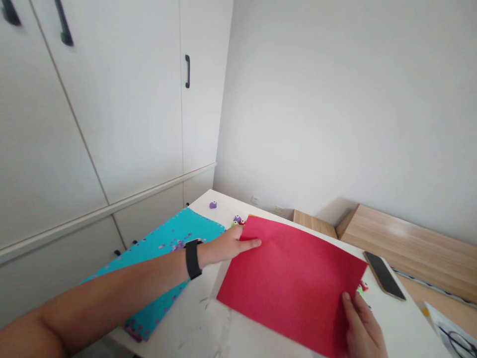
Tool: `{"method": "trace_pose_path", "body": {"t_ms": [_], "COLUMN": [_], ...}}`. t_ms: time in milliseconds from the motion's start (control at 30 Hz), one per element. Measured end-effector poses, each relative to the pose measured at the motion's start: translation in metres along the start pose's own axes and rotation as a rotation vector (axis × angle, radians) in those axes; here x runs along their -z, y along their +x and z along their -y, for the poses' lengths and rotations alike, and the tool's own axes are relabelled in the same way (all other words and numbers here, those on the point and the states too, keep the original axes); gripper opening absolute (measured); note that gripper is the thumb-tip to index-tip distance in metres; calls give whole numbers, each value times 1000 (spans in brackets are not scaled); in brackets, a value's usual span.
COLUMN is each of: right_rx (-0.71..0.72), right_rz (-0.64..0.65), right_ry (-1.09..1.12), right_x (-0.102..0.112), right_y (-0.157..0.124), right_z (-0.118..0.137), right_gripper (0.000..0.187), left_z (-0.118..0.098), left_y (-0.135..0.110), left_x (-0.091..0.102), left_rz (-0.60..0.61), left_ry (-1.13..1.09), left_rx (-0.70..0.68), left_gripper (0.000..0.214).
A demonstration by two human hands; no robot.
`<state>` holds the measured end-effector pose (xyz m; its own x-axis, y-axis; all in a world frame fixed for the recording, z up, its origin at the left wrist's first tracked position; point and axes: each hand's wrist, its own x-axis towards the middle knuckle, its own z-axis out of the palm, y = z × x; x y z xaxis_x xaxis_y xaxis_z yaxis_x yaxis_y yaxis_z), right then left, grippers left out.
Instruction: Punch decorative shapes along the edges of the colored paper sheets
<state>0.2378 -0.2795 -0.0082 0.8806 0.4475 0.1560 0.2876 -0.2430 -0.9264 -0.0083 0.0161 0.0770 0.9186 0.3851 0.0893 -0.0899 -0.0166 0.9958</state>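
A flat red sheet, which looks like paper or felt, is held up over the white table. My left hand grips its left edge, the index finger lying across the front and the other fingers hidden behind. At the lower right edge, my right hand pinches the sheet with the thumb on top. A sliver of orange shows behind the sheet's top left corner. Small purple figures with eyes and a green one peek out beside my left hand. A red and green piece shows past the right edge.
A turquoise sheet with purple bits lies on the table under my left forearm. One purple figure sits near the far corner. A phone rests at the right. White cabinets stand left, wooden furniture at the back right.
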Motion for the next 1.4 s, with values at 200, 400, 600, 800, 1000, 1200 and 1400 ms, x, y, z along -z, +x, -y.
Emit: {"method": "trace_pose_path", "body": {"t_ms": [200, 400, 600, 800, 1000, 1200, 1400], "right_rx": [13, 3, -8, 0, 33, 119, 84], "right_rz": [145, 239, 297, 298, 278, 91, -49], "right_ry": [-321, -553, -679, -754, -793, -933, -1132], "right_x": [-4, -12, -8, -10, -10, 11, 49], "right_y": [15, 14, 12, 12, 7, 29, 75], "right_z": [6, -28, -36, -30, -29, -21, -18], "right_gripper": [48, 44, 45, 44, 40, 56, 54], "left_z": [41, 84, 83, 76, 70, 74, 74], "left_y": [8, 13, 20, 27, 22, 20, 20], "left_x": [20, 38, 39, 37, 31, 28, 23], "left_rz": [-106, -81, -50, 4, -12, -18, -6], "left_ry": [461, 852, 958, 1010, 1029, 1083, 1186], "left_rx": [-35, 35, 31, 29, -4, -5, 12], "left_gripper": [68, 50, 48, 51, 41, 40, 20]}}
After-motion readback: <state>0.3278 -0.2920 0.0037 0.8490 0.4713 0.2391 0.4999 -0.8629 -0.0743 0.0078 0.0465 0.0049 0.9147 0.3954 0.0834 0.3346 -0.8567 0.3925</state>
